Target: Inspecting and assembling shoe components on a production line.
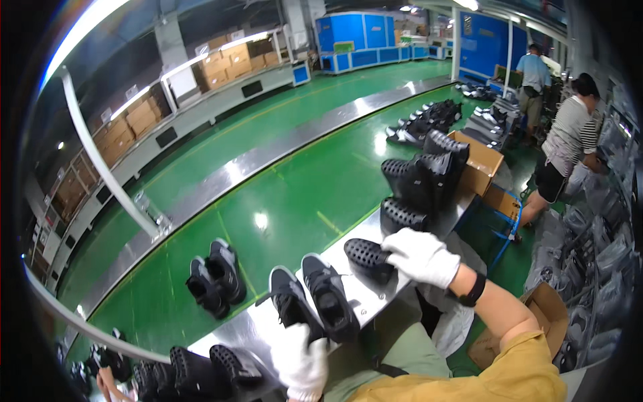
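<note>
My right hand [423, 258], in a white glove, has its fingers closed on the near edge of a black shoe-shaped piece [368, 258] dotted with round holes. That piece is on a shiny metal ledge [378, 298]. Just left of it, a black sneaker [328, 295] and its mate [288, 295] stand side by side, toes pointing away from me. My left hand [300, 362], gloved in white too, is by the heel of the left sneaker. Its fingers are partly hidden, so I cannot tell whether it grips anything.
Another sneaker pair [216, 278] sits on the green surface [268, 221] beyond the ledge. Perforated black pieces [405, 214] are stacked to the right, others [194, 372] at lower left. An open carton [552, 308] stands by my right elbow. Two people [569, 134] are at the right.
</note>
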A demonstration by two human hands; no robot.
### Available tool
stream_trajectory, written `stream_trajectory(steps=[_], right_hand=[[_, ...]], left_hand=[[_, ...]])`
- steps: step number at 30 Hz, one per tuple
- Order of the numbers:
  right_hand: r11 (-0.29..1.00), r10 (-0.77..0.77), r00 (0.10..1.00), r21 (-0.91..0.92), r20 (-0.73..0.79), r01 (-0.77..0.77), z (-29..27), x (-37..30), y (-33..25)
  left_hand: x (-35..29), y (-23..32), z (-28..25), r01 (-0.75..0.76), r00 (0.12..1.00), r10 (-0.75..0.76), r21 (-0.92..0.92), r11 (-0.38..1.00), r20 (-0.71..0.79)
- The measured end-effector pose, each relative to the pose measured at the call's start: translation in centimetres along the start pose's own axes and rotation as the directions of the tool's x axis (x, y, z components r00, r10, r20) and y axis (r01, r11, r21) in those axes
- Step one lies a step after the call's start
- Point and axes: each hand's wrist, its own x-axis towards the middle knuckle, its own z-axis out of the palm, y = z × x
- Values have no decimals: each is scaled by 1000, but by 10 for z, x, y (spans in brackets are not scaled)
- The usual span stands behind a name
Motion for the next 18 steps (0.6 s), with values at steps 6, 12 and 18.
stream_trajectory(steps=[6,12,18], right_hand=[[976,164,980,127,114,-178,13,-18,28],[1000,15,986,21,163,-19,6,-3,16],[985,-83,963,-128,257,119,21,11,12]], left_hand=[[31,17,35,-235,904,96,298,925,417],[22,7,45,-154,926,9,357,921,377],[26,20,32,-127,909,-18,318,939,417]])
